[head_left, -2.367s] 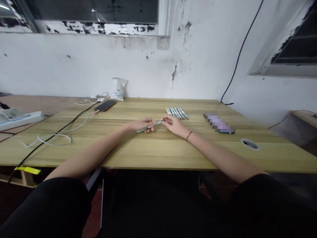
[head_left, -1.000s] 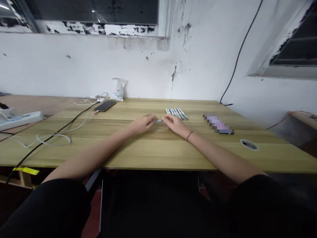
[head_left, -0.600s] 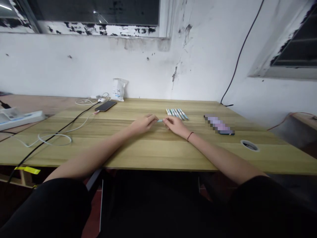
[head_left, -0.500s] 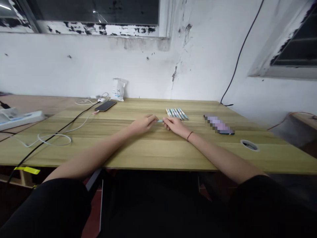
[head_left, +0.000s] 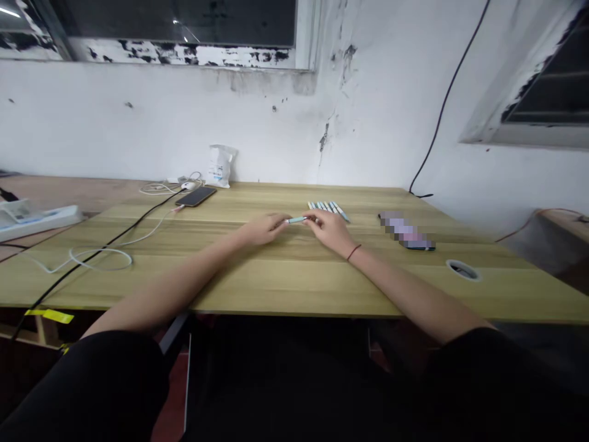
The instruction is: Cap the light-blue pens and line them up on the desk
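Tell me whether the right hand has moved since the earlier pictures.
Yes. The right hand has shifted forward, toward the row of pens lying on the table, and now sits closer to their near ends.

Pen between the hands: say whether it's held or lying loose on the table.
Held: the pen is pinched at its ends by the left hand and right hand.

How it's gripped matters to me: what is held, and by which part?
A pale blue pen, held at both ends: the left hand's fingers on one, the right hand's on the other.
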Action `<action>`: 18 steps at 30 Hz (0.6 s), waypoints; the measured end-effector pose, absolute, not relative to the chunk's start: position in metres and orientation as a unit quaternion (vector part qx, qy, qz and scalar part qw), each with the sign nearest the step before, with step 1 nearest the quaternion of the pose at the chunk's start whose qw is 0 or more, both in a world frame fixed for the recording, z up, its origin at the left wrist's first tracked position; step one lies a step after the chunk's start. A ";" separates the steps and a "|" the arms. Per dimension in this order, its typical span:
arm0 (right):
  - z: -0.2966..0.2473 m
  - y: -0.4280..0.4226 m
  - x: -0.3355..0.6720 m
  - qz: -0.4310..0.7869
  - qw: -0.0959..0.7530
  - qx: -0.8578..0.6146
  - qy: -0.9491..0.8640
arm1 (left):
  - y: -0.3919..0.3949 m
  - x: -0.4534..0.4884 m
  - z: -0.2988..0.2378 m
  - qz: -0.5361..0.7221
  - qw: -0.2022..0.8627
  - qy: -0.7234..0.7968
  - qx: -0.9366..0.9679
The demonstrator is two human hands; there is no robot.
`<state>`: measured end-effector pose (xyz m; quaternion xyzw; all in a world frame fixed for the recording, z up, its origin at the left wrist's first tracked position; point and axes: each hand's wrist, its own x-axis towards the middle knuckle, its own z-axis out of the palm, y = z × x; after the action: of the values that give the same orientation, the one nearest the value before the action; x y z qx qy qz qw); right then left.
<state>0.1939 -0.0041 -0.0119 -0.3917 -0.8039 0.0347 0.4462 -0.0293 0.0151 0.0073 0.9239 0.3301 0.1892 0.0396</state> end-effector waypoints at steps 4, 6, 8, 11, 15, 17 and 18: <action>-0.008 -0.004 0.198 -0.027 0.424 -0.380 -0.822 | 0.027 -0.038 0.007 0.149 0.019 0.324 0.934; -0.007 -0.004 0.199 -0.048 0.406 -0.371 -0.834 | 0.029 -0.040 0.007 0.150 0.004 0.325 0.934; -0.006 -0.006 0.200 -0.072 0.389 -0.364 -0.843 | 0.029 -0.040 0.008 0.159 -0.004 0.331 0.930; -0.003 -0.009 0.200 -0.112 0.356 -0.372 -0.850 | 0.026 -0.038 0.009 0.176 0.010 0.334 0.926; -0.003 -0.012 0.199 -0.125 0.313 -0.390 -0.857 | 0.024 -0.036 0.009 0.167 0.031 0.325 0.930; -0.005 -0.012 0.198 -0.111 0.315 -0.393 -0.857 | 0.024 -0.036 0.007 0.158 0.031 0.323 0.933; -0.006 -0.011 0.196 -0.102 0.322 -0.395 -0.854 | 0.024 -0.036 0.007 0.156 0.029 0.322 0.933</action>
<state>0.1964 -0.0113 -0.0060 -0.3955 -0.8541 -0.1019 0.3221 -0.0361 0.0238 0.0069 0.9335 0.3218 0.1556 0.0294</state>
